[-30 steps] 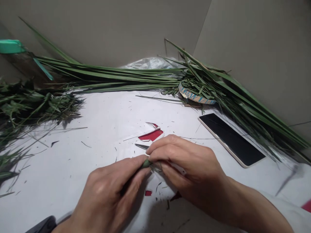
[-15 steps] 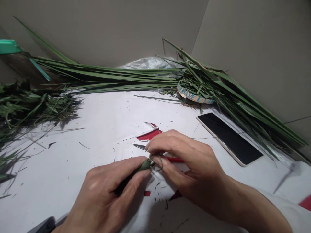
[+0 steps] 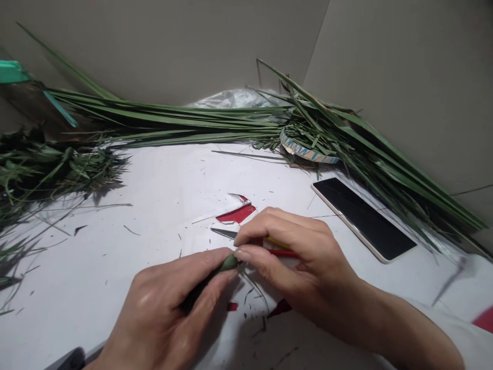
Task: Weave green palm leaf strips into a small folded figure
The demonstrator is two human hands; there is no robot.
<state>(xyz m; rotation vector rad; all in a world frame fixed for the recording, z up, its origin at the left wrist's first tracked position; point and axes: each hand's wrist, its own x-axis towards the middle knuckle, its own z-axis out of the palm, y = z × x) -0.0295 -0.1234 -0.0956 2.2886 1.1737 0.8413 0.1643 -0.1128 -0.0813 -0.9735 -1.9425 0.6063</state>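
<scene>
My left hand (image 3: 169, 303) is closed around a small, dark green folded leaf piece (image 3: 230, 262), whose rounded end shows between thumb and forefinger. Most of its body is hidden in that hand. Thumb and forefinger of my right hand (image 3: 285, 257) pinch at the tip of this end. From the tip a thin leaf strand (image 3: 256, 289) hangs down to the right. Under my right hand lies a tool with a pointed metal blade (image 3: 224, 233) and red and yellow handle parts (image 3: 283, 253); its kind is partly hidden.
A phone (image 3: 362, 218) lies at right. Long green leaves (image 3: 185, 118) line the wall, with a patterned round rim (image 3: 308, 153) holding cuttings. More leafy pieces (image 3: 57, 164) pile up at left, near a container with a turquoise lid (image 3: 14, 72). Torn red patches (image 3: 236, 213) mark the white cover.
My right fingertips have closed in on the leaf piece's tip. The thin strand, looped by my fingers before, now hangs straighter and lower. My left hand has kept its hold.
</scene>
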